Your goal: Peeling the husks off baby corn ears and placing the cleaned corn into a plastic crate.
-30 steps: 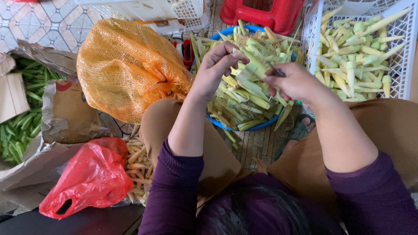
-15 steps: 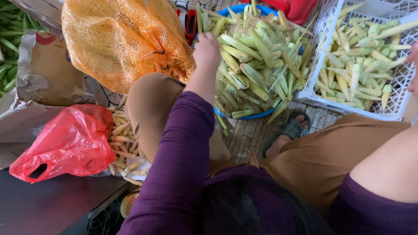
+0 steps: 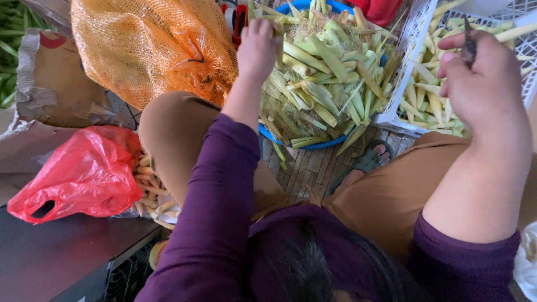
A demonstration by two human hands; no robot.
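My left hand (image 3: 257, 47) reaches into the left edge of a heap of green baby corn ears and husks (image 3: 330, 84) piled in a blue basin (image 3: 313, 144). Its fingers curl down into the heap, and their grip is hidden. My right hand (image 3: 484, 84) hovers over a white plastic basket (image 3: 405, 67) of peeled pale yellow baby corn (image 3: 433, 95). It is closed on a small dark knife (image 3: 467, 45) that points away from me. Both arms wear purple sleeves.
An orange mesh sack (image 3: 151, 50) bulges at upper left, beside brown paper (image 3: 50, 84) and green pods (image 3: 17, 33). A red plastic bag (image 3: 78, 173) lies at left over peeled corn (image 3: 148, 184). A sandalled foot (image 3: 372, 156) rests on the brick floor.
My right hand has left the basin and swung right over the white basket, still with the knife. My left hand has shifted to the heap's left edge.
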